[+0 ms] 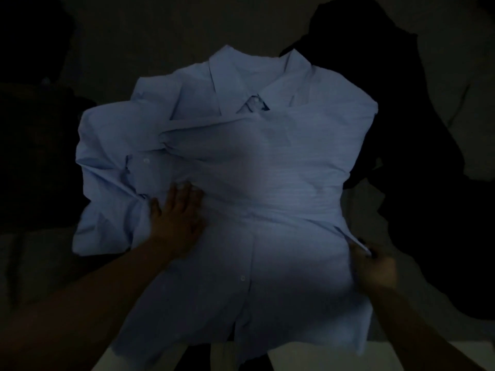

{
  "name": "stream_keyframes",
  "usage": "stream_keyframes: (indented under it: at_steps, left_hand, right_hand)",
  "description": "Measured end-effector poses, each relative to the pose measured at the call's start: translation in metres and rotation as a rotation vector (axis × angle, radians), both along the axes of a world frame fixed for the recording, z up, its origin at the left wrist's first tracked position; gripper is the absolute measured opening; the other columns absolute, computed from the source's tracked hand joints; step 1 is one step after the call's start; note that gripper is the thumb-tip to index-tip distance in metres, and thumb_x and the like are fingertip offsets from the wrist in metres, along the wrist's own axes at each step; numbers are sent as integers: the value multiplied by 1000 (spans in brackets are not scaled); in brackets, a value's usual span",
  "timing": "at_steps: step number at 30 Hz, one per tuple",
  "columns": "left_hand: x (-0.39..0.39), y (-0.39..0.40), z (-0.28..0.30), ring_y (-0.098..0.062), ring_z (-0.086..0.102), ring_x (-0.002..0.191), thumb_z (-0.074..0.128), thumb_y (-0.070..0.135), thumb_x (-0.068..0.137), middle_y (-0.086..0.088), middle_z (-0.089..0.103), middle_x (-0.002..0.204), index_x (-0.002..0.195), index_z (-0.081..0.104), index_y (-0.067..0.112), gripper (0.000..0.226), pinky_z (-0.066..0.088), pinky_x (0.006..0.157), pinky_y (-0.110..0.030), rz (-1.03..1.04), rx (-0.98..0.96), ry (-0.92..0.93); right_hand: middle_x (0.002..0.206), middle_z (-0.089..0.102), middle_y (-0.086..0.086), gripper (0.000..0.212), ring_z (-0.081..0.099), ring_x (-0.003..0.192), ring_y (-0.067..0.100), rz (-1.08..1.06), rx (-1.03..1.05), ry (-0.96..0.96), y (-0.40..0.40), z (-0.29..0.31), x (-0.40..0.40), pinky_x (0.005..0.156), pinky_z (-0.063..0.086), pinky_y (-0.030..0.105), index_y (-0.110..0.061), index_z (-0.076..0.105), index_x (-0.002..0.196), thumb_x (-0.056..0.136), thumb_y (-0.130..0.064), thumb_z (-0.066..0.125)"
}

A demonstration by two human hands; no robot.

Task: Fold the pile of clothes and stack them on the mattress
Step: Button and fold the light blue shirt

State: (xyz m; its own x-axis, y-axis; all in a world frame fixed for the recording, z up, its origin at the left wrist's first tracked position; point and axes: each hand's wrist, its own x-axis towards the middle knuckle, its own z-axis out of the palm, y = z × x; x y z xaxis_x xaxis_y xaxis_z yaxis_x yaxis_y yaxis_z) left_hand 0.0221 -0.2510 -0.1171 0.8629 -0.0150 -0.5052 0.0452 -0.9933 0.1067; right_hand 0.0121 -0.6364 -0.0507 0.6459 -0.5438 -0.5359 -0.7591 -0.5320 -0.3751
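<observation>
A light blue button-up shirt [267, 170] lies front up on the mattress [160, 28], collar at the far end, one sleeve folded across its chest. My left hand [176, 215] presses flat on the shirt's left side with straight fingers. My right hand [375, 266] pinches the shirt's right edge near a cuff. The room is very dark.
A heap of dark clothes [417, 135] lies to the right of the shirt and behind it. More dark cloth [37, 156] sits at the left. A pale edge [455, 352] shows at the bottom right.
</observation>
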Motion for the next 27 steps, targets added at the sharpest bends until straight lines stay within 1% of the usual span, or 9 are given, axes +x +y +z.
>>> stream_keyframes:
  at_steps: [3, 6, 7, 9, 11, 13, 20, 24, 27]
  left_hand:
    - [-3, -6, 3, -32, 4, 145, 32, 54, 82, -10, 13, 157, 150, 21, 18, 77, 9, 104, -69, -12, -10, -27]
    - [-22, -7, 8, -36, 18, 142, 35, 52, 82, -17, 24, 153, 146, 30, 16, 74, 9, 103, -70, 91, -5, -98]
    - [-32, -7, 10, -35, 11, 143, 37, 53, 86, -17, 17, 155, 149, 22, 18, 73, 4, 106, -67, 188, 16, -116]
    - [-53, -8, 13, -34, 4, 144, 38, 55, 91, -16, 8, 157, 151, 10, 19, 75, 3, 109, -62, 531, 29, -135]
    - [-71, -6, 19, -40, 18, 139, 43, 57, 90, -20, 18, 153, 149, 15, 15, 78, 18, 108, -61, 908, -75, -166]
    - [-85, -1, 27, -43, 32, 130, 42, 56, 91, -25, 32, 144, 145, 26, 9, 74, 30, 104, -58, 1006, -148, -211]
    - [-126, 7, 55, -33, 57, 111, 47, 68, 80, -15, 59, 120, 128, 49, 10, 75, 46, 95, -46, 1086, -512, -135]
    - [-150, 28, 53, -29, 64, 97, 54, 80, 65, -8, 67, 102, 110, 62, 17, 78, 51, 88, -48, 1166, -533, 107]
    - [-161, 34, 64, -29, 61, 95, 62, 51, 81, -3, 63, 90, 89, 64, 20, 33, 47, 78, -36, 1180, -581, 181]
  right_hand:
    - [84, 66, 18, 21, 62, 95, 38, 80, 94, -6, -12, 7, 0, 76, 44, 29, -16, 64, 74, 92, -26, 58]
    - [111, 64, 13, 30, 56, 112, 32, 123, 256, 183, -6, 10, -3, 86, 41, 18, -16, 64, 108, 89, -38, 59]
    - [118, 61, 15, 48, 56, 112, 32, 152, 264, 266, -6, 7, -10, 86, 42, 24, -15, 60, 117, 85, -50, 60]
    - [100, 65, 18, 71, 62, 94, 33, 236, 161, 320, -10, 0, -31, 74, 46, 33, -9, 63, 102, 68, -71, 63]
    - [97, 66, 22, 54, 59, 85, 33, 228, 81, 305, -14, -5, -48, 74, 45, 37, -6, 62, 95, 78, -58, 65]
    - [104, 65, 23, 43, 58, 85, 32, 158, 57, 260, -12, -3, -55, 75, 42, 35, -8, 62, 96, 84, -50, 62]
    - [146, 39, 17, 114, 39, 131, 39, -128, 215, 220, -1, 9, -85, 107, 34, 50, -8, 39, 141, 52, -69, 76]
    - [131, 53, 22, 81, 53, 115, 38, -43, 180, 296, -10, 13, -108, 90, 44, 44, -3, 50, 132, 67, -43, 80]
    - [112, 64, 19, 73, 60, 98, 32, 4, 299, 357, -24, 18, -123, 84, 49, 46, -7, 60, 120, 63, -48, 81]
